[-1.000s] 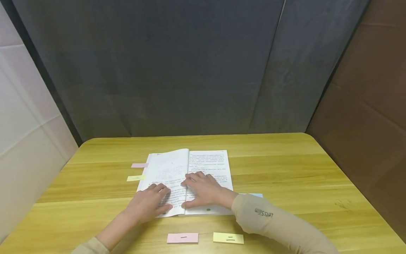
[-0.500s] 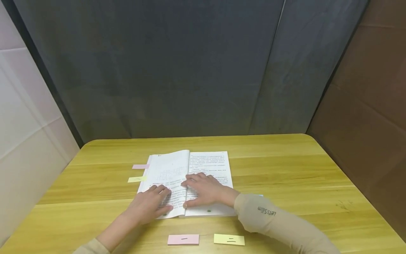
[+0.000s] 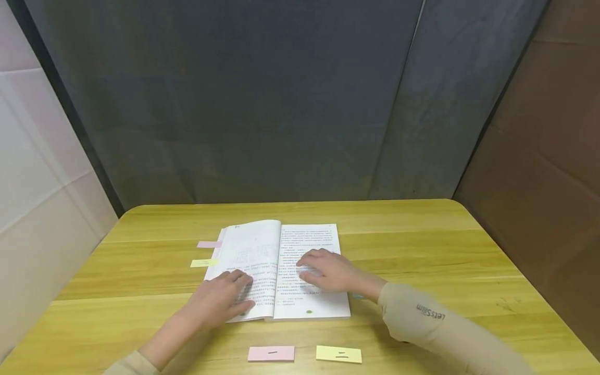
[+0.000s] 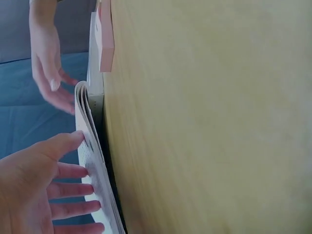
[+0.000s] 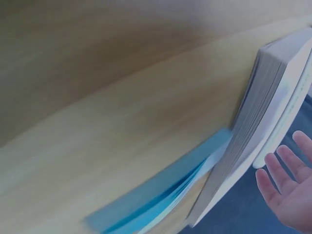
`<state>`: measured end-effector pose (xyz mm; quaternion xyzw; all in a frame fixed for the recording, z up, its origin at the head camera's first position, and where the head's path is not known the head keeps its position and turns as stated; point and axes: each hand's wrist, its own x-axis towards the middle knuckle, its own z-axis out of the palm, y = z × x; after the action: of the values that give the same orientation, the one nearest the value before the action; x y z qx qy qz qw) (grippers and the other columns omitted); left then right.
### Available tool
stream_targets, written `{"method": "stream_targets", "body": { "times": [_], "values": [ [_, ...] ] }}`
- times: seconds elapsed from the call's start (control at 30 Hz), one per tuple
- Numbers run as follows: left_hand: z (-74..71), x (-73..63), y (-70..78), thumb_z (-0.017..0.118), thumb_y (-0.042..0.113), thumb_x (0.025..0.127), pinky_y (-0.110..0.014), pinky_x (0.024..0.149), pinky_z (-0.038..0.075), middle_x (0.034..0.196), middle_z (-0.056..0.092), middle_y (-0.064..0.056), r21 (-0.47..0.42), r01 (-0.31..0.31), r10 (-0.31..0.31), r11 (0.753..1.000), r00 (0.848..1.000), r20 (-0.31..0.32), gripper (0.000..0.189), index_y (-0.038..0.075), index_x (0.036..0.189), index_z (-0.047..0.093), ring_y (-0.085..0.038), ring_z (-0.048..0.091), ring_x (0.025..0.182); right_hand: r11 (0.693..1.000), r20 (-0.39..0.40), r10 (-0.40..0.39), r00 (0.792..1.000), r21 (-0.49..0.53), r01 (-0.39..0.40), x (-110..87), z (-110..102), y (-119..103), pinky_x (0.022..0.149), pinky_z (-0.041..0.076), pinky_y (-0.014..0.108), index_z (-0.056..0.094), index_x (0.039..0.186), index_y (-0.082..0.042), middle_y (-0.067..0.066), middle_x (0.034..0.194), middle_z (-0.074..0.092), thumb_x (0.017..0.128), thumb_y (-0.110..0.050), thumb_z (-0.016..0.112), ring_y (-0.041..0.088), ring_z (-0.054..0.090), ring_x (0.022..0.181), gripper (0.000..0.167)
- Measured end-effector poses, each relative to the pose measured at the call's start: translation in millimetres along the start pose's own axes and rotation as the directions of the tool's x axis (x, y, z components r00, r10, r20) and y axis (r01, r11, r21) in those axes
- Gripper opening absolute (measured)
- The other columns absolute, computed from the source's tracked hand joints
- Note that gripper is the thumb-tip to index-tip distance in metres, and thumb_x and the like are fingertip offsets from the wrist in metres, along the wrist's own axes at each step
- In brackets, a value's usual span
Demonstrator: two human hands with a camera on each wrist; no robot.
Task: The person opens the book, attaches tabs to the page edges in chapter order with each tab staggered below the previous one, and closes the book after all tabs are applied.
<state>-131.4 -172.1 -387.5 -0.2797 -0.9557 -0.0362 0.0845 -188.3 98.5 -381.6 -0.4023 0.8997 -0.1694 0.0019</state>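
Observation:
An open book (image 3: pixel 309 307) with printed pages lies on the table. My left hand (image 3: pixel 215 301) rests on the lower part of its left page, fingers spread and fairly straight; in the left wrist view the fingertips (image 4: pixel 90 190) touch the slightly bulging page. Over the right page is my right hand (image 3: pixel 330 272), relaxed and holding nothing; the right wrist view shows its fingers apart from the paper. A pink tab (image 3: pixel 209 244) and a yellow tab (image 3: pixel 203 263) stick out from the book's left edge.
In front of the book lie a pink sticky-note pad (image 3: pixel 271 353) and a yellow one (image 3: pixel 338 354), each with dark marks. Blue sticky notes (image 5: pixel 161 195) sit by the book's right edge, mostly behind my right arm. Dark cloth (image 3: pixel 281 104) stands behind the wooden table (image 3: pixel 422 245).
My right hand has left the book's centre fold and moved right over the right page. The left hand has stayed on the left page.

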Motion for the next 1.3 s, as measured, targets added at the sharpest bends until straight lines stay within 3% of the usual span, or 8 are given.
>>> {"method": "stream_targets", "body": {
  "times": [0.2,0.47,0.87,1.3],
  "values": [
    [-2.0,3.0,1.7,0.06,0.039,0.079,-0.032,0.055,0.047,0.101,0.057,0.0,0.006,-0.06,0.06,0.998,0.991,-0.119,0.036,0.011,0.102,0.06,-0.02,0.055,0.092,1.0,-0.074,0.014,0.997,0.01,-0.013,-18.8,-9,21,0.084,0.041,0.034,0.06,0.109,-0.013,-0.003,0.11,0.055,0.091,-0.034,0.044,0.014,0.048,0.105,0.031],
    [-3.4,20.3,21.7,0.063,0.035,0.077,-0.027,0.052,0.045,0.095,0.059,0.002,0.034,-0.14,0.144,0.99,0.956,-0.255,0.031,0.012,0.098,0.062,-0.014,0.054,0.081,0.999,-0.14,0.038,0.989,0.009,-0.038,-46.0,-16,40,0.08,0.042,0.036,0.062,0.103,-0.011,-0.002,0.104,0.058,0.09,-0.03,0.048,0.016,0.051,0.099,0.027],
    [-6.0,45.1,55.3,0.06,0.039,0.079,-0.027,0.054,0.045,0.098,0.059,0.002,0.047,-0.227,0.232,0.973,0.95,-0.207,0.034,0.014,0.101,0.063,-0.013,0.054,0.081,0.994,-0.181,0.101,0.978,-0.009,-0.104,-82.5,-18,60,0.079,0.043,0.038,0.063,0.102,-0.009,-0.001,0.1,0.059,0.089,-0.029,0.051,0.019,0.053,0.095,0.026],
    [-2.5,75.1,91.6,0.055,0.041,0.081,-0.022,0.049,0.042,0.093,0.06,0.002,0.082,-0.314,0.323,0.946,0.937,-0.136,0.035,0.014,0.103,0.062,-0.013,0.055,0.075,0.989,-0.207,0.074,0.975,-0.114,-0.099,-107.6,-15,74,0.076,0.044,0.035,0.064,0.096,-0.012,-0.004,0.094,0.06,0.086,-0.03,0.056,0.016,0.054,0.089,0.022]
  ]
}}
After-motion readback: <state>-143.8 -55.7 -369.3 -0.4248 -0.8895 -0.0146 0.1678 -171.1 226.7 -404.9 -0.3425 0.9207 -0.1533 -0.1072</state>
